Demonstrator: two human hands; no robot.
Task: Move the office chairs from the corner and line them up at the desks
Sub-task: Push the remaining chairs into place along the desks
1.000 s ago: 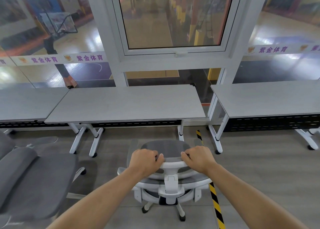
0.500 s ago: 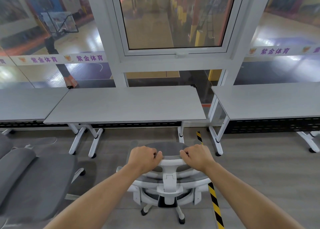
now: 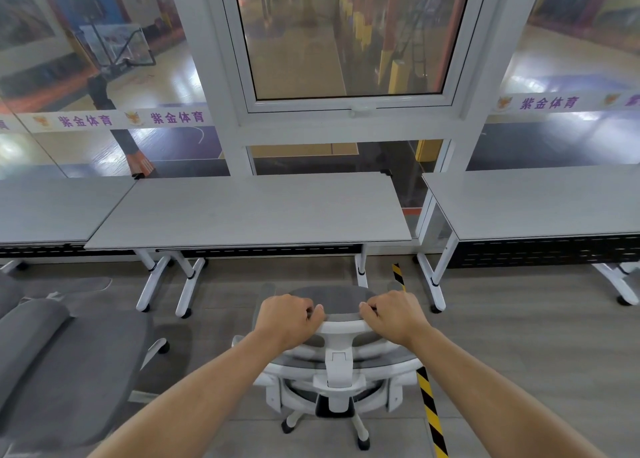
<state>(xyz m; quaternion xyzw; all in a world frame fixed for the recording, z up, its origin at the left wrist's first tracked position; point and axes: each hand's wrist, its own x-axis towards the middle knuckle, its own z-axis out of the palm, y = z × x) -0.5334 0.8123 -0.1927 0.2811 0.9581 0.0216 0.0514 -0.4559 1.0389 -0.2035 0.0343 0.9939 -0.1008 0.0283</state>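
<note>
- My left hand grips the top of the white office chair. My fingers curl over the left end of its white top bar.
- My right hand grips the right end of the same bar, with the fingers curled over it too.
- The chair has a grey mesh back and a white frame. Its back faces me and its wheels sit on the grey floor.
- The chair stands in front of the middle desk, nearer that desk's right end. It does not touch the desk.
- One white leg of the middle desk is just past the chair, near its right side.
- A left desk touches the middle desk at its left edge.
- A right desk stands apart from the middle desk, with a gap between them.
- A yellow and black tape strip lies on the floor just right of the chair and runs to the bottom edge of the view.
- A second grey chair is at the left edge of the view, near the left desk.
- Behind the desks is a big window with a white frame.
</note>
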